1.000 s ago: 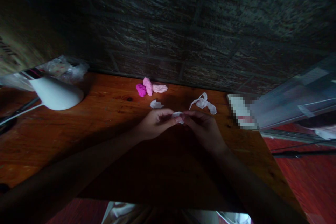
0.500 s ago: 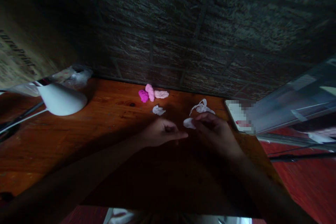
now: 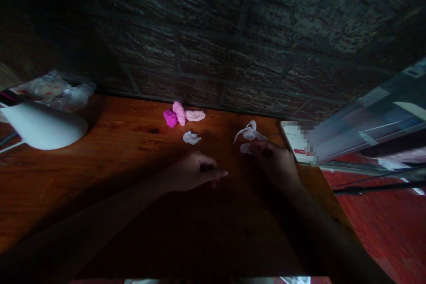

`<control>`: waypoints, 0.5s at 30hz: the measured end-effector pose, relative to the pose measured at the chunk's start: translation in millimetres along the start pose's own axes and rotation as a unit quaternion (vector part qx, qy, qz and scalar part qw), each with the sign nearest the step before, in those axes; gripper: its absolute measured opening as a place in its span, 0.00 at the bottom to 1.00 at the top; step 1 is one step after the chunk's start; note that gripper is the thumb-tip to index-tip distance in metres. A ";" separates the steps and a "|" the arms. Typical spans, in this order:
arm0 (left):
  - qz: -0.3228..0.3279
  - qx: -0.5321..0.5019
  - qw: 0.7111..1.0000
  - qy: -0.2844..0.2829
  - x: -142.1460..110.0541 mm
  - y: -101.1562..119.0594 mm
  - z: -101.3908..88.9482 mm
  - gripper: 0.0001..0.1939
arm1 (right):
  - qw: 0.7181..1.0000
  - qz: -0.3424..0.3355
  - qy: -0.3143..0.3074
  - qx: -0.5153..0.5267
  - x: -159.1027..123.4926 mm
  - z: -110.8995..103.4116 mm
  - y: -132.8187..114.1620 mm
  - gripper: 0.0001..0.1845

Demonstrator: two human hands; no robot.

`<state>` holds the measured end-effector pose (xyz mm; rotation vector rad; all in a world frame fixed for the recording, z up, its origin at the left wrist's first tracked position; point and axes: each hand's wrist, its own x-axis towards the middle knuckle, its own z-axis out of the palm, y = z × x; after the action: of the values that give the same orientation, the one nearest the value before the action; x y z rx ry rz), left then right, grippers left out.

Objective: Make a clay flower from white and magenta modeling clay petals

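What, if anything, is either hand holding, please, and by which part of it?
The right hand pinches a thin white piece by its right edge, leaving the left part sticking out; the left hand holds nothing visible.

Wall (image 3: 199, 44): dark, rough, block-patterned
Bench (image 3: 116, 120): orange-brown wood, against the wall
Floor (image 3: 392, 235): red, right of the bench
Light: dim

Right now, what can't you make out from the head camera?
- White piece: right end hidden in head view by the right hand's fingers.
- Left hand: palm hidden in head view by the hand itself; can't tell if anything is inside.
- White cone: cut off by head view's left edge.
- White slab: right side pixelated in head view, its print too blurred to read.
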<state>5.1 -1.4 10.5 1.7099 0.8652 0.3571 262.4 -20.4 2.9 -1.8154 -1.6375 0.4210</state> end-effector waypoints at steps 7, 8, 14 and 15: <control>0.003 0.019 1.000 -0.003 -0.3 1.7 -0.3 0.22 | 0.993 -0.100 0.001 -0.067 -7.3 -9.9 3.7 0.11; 0.006 0.022 1.000 -0.002 -0.3 1.6 -0.3 0.22 | 0.991 -0.116 -0.006 -0.063 -7.8 -9.8 5.1 0.11; 0.012 0.047 0.999 0.000 -0.7 1.9 -1.0 0.23 | 0.988 -0.150 -0.005 -0.032 -4.1 0.2 11.2 0.08; 0.013 0.047 0.999 0.000 -0.8 2.1 -1.1 0.23 | 0.988 -0.154 0.000 -0.033 -3.3 1.8 10.7 0.08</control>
<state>4.7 -1.4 13.0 1.8099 0.8721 0.3392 268.9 -23.2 -6.0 -1.5707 -1.9116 0.2320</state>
